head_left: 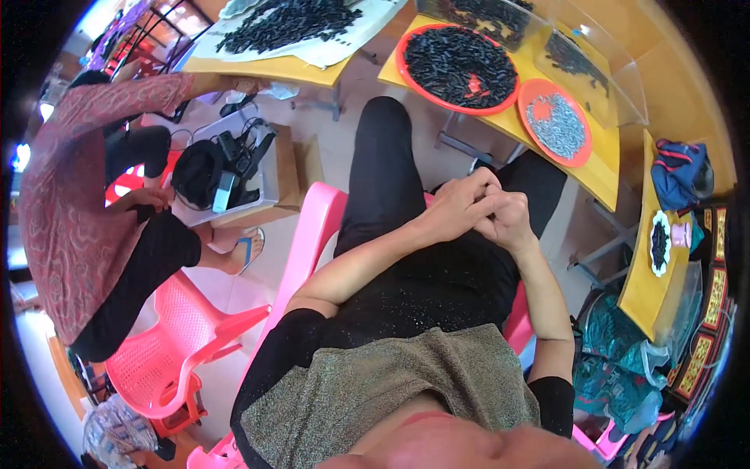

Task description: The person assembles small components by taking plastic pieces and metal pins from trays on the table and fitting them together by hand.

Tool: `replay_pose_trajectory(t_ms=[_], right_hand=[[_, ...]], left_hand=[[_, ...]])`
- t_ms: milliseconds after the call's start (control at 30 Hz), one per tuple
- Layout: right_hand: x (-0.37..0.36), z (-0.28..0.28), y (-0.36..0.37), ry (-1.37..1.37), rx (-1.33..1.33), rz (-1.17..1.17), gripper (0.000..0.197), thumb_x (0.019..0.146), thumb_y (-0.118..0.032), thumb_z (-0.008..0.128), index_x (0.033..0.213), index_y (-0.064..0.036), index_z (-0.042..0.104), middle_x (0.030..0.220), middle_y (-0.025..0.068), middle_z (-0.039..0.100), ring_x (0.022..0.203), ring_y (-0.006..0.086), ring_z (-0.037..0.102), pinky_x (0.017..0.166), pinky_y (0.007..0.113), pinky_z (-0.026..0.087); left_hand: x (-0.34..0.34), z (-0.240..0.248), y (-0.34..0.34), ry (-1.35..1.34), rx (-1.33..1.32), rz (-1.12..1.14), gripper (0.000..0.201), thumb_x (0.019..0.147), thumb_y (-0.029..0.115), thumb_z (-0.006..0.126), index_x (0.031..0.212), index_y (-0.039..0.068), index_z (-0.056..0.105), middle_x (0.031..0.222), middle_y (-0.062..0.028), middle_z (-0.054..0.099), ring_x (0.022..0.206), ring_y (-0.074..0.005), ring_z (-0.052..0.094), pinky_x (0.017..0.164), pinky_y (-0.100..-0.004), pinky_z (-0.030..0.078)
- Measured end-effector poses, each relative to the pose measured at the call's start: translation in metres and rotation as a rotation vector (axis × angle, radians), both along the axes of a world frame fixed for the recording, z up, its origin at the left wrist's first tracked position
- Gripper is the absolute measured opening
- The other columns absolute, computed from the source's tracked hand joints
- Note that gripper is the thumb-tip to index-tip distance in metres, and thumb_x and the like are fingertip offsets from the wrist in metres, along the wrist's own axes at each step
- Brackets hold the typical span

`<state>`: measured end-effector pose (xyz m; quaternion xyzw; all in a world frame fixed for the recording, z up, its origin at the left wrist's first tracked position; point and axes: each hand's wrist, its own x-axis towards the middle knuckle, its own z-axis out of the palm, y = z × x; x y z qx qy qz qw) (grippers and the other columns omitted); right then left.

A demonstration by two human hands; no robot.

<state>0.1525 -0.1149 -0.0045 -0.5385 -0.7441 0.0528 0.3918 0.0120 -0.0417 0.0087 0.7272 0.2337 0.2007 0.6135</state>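
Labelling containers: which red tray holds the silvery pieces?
The smaller red tray, right of the other; the larger red tray holds mostly black pieces.

Your head-worn fisheye looks steeply down at close range, with your hands (pixel 469 208) just right of the frame's centre.

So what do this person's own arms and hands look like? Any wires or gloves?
The left hand and right hand are plain human hands, with no gloves or wires visible. The forearms are bare. Short black sleeves cover the upper arms, part of a black top with a glittery grey-brown panel.
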Motion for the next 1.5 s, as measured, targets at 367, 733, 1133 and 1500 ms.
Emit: replay_pose_trajectory(t_ms=[367, 733, 1133, 1500], right_hand=[[-0.001, 0.019, -0.008, 0.081, 0.040, -0.001, 0.022, 0.069, -0.011, 0.070, 0.063, -0.0059, 0.049, 0.052, 0.0079, 0.050, 0.044, 0.0228, 0.057, 0.041, 0.033, 0.044], [0.132, 0.187, 0.096, 0.056, 0.105, -0.789, 0.026, 0.086, -0.025, 0.055, 0.095, -0.0022, 0.062, 0.075, 0.0158, 0.060, 0.066, 0.0254, 0.059, 0.064, 0.037, 0.047], [0.121, 0.029, 0.165, -0.264, -0.260, -0.113, 0.013, 0.076, -0.014, 0.064, 0.085, -0.0047, 0.068, 0.080, 0.0124, 0.064, 0.077, 0.0273, 0.063, 0.071, 0.037, 0.049], [0.091, 0.012, 0.193, -0.657, -0.286, -0.188, 0.012, 0.074, -0.014, 0.064, 0.079, -0.0047, 0.068, 0.088, 0.0152, 0.065, 0.085, 0.0322, 0.065, 0.070, 0.043, 0.052]], left_hand=[[0.004, -0.031, 0.017, -0.158, 0.009, 0.047, 0.039, 0.100, 0.029, 0.032, 0.099, 0.001, 0.059, 0.059, 0.0027, 0.045, 0.053, -0.0060, 0.041, 0.050, -0.0219, 0.034], [0.006, -0.037, 0.021, -0.075, -0.202, 0.064, 0.047, 0.102, 0.039, 0.030, 0.098, 0.003, 0.060, 0.060, 0.0034, 0.046, 0.051, -0.0031, 0.039, 0.047, -0.0188, 0.030], [0.005, -0.033, 0.021, -0.080, -0.260, 0.058, 0.047, 0.101, 0.038, 0.031, 0.097, 0.003, 0.060, 0.061, 0.0026, 0.048, 0.052, -0.0035, 0.040, 0.048, -0.0189, 0.032], [0.006, -0.032, 0.022, -0.092, -0.277, 0.077, 0.045, 0.102, 0.036, 0.031, 0.098, 0.002, 0.060, 0.062, 0.0023, 0.049, 0.053, -0.0040, 0.041, 0.049, -0.0187, 0.032]])
